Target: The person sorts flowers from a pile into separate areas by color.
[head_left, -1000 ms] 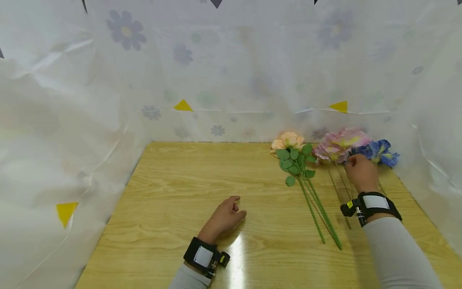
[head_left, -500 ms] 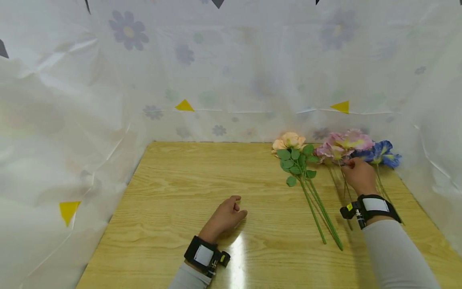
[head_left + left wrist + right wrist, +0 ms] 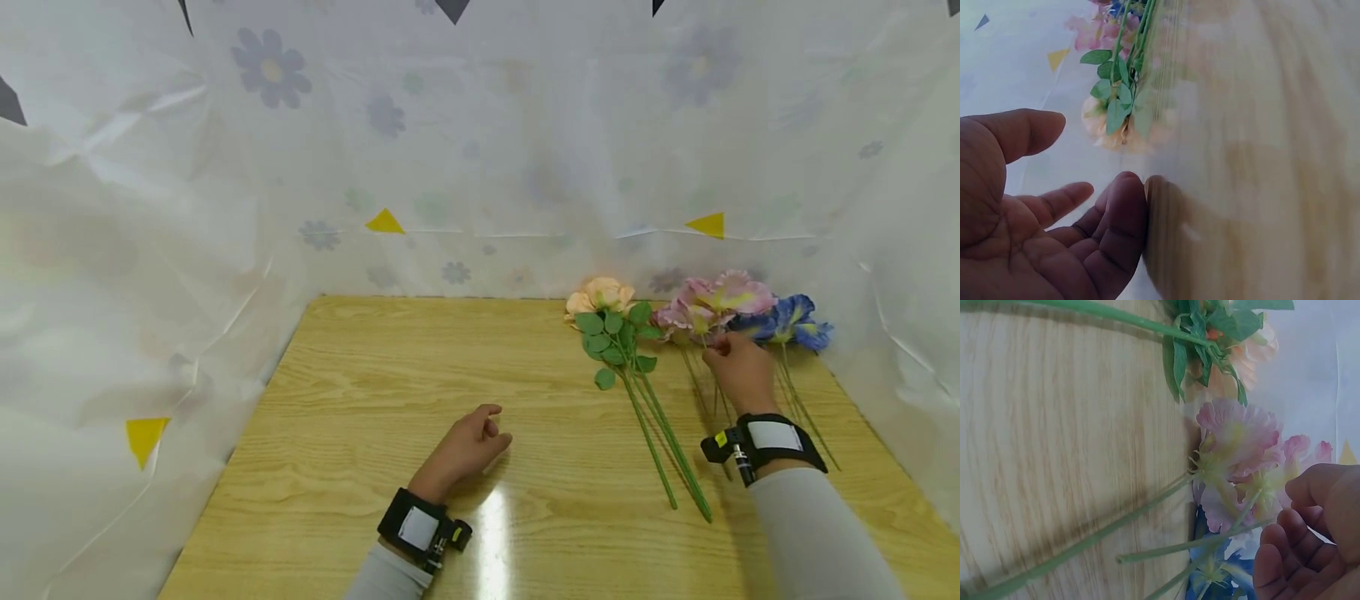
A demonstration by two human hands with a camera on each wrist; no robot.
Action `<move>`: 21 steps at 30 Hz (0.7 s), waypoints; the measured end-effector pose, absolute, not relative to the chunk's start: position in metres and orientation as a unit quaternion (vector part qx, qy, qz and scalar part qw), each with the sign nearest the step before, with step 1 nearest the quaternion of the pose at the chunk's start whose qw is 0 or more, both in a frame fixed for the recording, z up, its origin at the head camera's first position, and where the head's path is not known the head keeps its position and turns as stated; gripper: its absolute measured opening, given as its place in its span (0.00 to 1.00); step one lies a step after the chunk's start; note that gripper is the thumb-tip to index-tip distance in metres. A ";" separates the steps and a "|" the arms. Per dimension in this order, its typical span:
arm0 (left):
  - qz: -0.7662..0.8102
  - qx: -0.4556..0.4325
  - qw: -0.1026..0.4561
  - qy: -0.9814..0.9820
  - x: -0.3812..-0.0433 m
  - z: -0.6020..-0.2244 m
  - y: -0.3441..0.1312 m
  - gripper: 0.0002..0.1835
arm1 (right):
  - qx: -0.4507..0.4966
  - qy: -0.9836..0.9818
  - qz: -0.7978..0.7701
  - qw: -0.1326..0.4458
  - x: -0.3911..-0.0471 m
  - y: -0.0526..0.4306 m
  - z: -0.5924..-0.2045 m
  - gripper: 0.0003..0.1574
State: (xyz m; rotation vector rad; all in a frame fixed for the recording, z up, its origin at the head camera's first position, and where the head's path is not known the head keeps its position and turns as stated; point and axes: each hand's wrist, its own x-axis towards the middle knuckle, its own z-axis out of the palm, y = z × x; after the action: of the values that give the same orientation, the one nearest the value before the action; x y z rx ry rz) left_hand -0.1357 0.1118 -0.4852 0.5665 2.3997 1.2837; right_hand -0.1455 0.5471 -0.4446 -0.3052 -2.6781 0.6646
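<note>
My right hand (image 3: 742, 371) is at the flower heads on the right, its thumb and fingertips pinching a thin green stem (image 3: 1197, 540) just below the pink flowers (image 3: 720, 304). The grip itself is partly hidden by the fingers. Blue flowers (image 3: 795, 321) lie just right of that hand, with their stems on the table. To its left lie peach flowers (image 3: 600, 296) with green leaves and long stems. My left hand (image 3: 465, 446) rests low over the table's middle, fingers loosely bent, holding nothing; its palm shows in the left wrist view.
The wood-patterned table (image 3: 360, 400) carries the flowers along its right side. A pale, flower-printed sheet (image 3: 510, 167) rises behind the table and along both sides, with yellow triangles (image 3: 386, 222) on it. The pink and blue flower heads overlap near the back edge.
My right hand has moved slightly left and nearer, from the blue flowers to beneath the pink ones. A pink flower and its stem show more clearly there. My left hand has barely moved.
</note>
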 end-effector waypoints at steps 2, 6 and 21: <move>0.440 0.213 0.170 0.856 -0.137 -0.483 0.109 0.29 | -0.108 -0.945 0.254 0.174 -0.144 0.541 -0.447 0.15; 0.416 0.223 0.137 0.871 -0.142 -0.477 0.102 0.27 | -0.115 -0.932 0.305 0.156 -0.141 0.524 -0.447 0.22; 0.278 0.248 -0.142 0.917 -0.159 -0.470 0.092 0.17 | 0.064 -0.927 0.353 0.107 -0.139 0.402 -0.429 0.21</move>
State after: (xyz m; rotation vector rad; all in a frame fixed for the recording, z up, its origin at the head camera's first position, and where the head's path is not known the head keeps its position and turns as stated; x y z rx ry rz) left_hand -0.1591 0.0920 -0.4705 0.8596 3.1749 0.9621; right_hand -0.1395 0.4024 -0.4292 0.1896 -2.7289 1.0393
